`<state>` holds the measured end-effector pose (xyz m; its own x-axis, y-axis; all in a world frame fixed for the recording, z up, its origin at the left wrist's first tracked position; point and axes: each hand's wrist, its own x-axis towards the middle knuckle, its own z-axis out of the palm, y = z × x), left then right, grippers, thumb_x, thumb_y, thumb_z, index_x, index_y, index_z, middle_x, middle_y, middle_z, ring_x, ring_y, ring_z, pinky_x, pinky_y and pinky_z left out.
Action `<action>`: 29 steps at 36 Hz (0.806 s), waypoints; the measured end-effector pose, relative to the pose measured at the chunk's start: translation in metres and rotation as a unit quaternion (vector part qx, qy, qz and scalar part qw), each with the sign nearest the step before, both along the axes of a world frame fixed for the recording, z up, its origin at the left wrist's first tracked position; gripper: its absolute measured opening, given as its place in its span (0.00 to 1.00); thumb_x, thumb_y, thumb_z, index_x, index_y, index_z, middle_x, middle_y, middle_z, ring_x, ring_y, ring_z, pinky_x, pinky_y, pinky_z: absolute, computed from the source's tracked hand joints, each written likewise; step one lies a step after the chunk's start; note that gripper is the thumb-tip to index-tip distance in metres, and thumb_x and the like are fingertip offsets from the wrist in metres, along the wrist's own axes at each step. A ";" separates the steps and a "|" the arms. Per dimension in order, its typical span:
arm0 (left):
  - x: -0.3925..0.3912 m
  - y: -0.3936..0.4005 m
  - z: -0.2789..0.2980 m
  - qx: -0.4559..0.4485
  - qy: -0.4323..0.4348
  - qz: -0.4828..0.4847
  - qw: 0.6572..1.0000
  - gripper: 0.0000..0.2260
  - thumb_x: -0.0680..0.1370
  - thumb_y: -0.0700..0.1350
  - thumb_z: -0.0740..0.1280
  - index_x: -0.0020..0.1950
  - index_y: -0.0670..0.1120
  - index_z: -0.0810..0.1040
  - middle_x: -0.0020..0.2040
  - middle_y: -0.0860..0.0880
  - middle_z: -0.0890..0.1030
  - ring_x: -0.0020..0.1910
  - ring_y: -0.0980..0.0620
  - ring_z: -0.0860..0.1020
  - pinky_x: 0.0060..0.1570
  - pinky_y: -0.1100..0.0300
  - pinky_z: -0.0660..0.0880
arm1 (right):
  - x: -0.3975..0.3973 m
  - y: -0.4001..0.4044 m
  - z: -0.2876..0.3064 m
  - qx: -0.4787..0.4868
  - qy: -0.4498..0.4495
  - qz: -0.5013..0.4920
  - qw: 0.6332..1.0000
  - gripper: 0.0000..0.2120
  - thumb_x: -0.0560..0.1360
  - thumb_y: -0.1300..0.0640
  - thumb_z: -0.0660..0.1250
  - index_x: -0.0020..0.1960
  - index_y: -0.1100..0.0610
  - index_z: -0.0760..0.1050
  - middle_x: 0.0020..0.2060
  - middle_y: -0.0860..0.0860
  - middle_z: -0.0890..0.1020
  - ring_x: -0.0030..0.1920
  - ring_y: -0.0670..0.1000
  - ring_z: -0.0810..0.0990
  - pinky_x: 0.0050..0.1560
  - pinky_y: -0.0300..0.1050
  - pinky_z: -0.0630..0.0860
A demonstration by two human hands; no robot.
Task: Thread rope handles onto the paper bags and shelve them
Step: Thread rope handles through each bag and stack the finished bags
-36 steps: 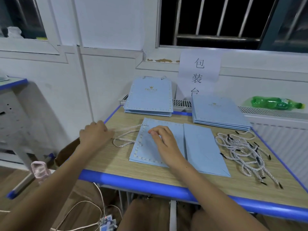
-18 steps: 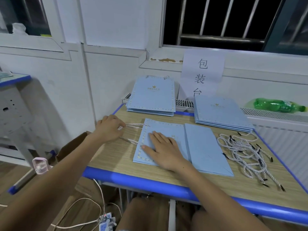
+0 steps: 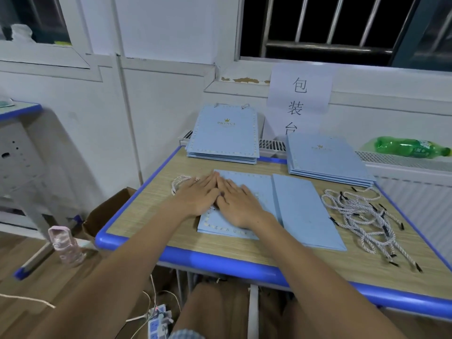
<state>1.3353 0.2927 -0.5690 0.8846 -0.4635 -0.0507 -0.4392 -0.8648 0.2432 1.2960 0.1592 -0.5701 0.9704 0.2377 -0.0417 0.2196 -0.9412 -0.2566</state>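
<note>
A flat light-blue paper bag (image 3: 254, 184) lies on the table in front of me. Both hands lie flat on its left part with straight fingers, side by side: my left hand (image 3: 198, 196) over the bag's left edge, my right hand (image 3: 237, 204) on the bag's face. A loop of white rope handle (image 3: 179, 181) sticks out left of the bag, past my left fingertips. A second flat bag (image 3: 305, 211) lies just to the right. Loose rope handles (image 3: 362, 216) with black tips sit in a pile at the table's right.
Two stacks of blue bags rest at the back: left stack (image 3: 223, 135), with rope handles, and right stack (image 3: 322, 159). A green bottle (image 3: 411, 148) lies on the radiator ledge. A cardboard box (image 3: 107, 214) and pink bottle (image 3: 64, 245) stand on the floor at left.
My left hand let go of the rope loop and moved right onto the bag's edge, flat beside my right hand. The rope loop now lies slack on the table.
</note>
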 end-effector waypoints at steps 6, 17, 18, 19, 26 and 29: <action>0.009 -0.002 -0.001 0.011 0.023 0.003 1.000 0.25 0.83 0.48 0.44 0.78 0.47 0.39 0.78 0.51 0.40 0.76 0.58 0.41 0.74 0.56 0.40 | 0.001 -0.003 0.004 -0.012 0.021 0.014 1.000 0.26 0.83 0.49 0.40 0.77 0.54 0.35 0.77 0.49 0.41 0.76 0.45 0.40 0.75 0.47 0.37; 0.012 0.002 0.002 0.014 0.010 0.028 0.999 0.23 0.83 0.47 0.44 0.78 0.45 0.43 0.78 0.51 0.41 0.77 0.56 0.41 0.74 0.52 0.45 | -0.057 -0.026 0.018 -0.090 -0.003 0.093 0.992 0.45 0.72 0.28 0.53 0.78 0.52 0.40 0.77 0.52 0.41 0.77 0.49 0.40 0.75 0.56 0.39; 0.011 0.004 0.002 0.023 0.000 0.024 0.999 0.23 0.83 0.48 0.42 0.78 0.47 0.43 0.79 0.52 0.43 0.77 0.57 0.44 0.73 0.53 0.46 | -0.061 -0.030 0.020 -0.102 -0.008 0.096 0.990 0.45 0.72 0.28 0.54 0.78 0.51 0.41 0.77 0.52 0.42 0.77 0.50 0.41 0.75 0.57 0.41; 0.010 0.006 0.002 0.022 -0.014 0.023 0.999 0.24 0.81 0.50 0.38 0.78 0.49 0.44 0.79 0.53 0.46 0.77 0.57 0.47 0.72 0.53 0.47 | -0.064 -0.033 0.021 -0.112 -0.020 0.101 0.988 0.43 0.73 0.29 0.53 0.78 0.52 0.43 0.78 0.53 0.45 0.77 0.51 0.44 0.75 0.56 0.44; 0.002 0.025 -0.012 -0.159 -0.082 -0.018 0.984 0.25 0.80 0.60 0.48 0.74 0.50 0.61 0.75 0.50 0.56 0.74 0.55 0.55 0.71 0.55 0.56 | -0.064 -0.039 0.025 -0.209 -0.156 0.143 0.955 0.30 0.80 0.38 0.48 0.68 0.61 0.66 0.64 0.59 0.74 0.62 0.60 0.74 0.56 0.56 0.73; -0.009 0.034 -0.010 -0.232 -0.091 -0.010 0.968 0.18 0.79 0.62 0.50 0.62 0.54 0.69 0.63 0.50 0.65 0.62 0.53 0.68 0.62 0.61 0.64 | -0.063 -0.039 0.027 -0.173 -0.276 0.156 0.932 0.26 0.79 0.44 0.47 0.47 0.59 0.78 0.37 0.53 0.83 0.35 0.56 0.82 0.28 0.43 0.72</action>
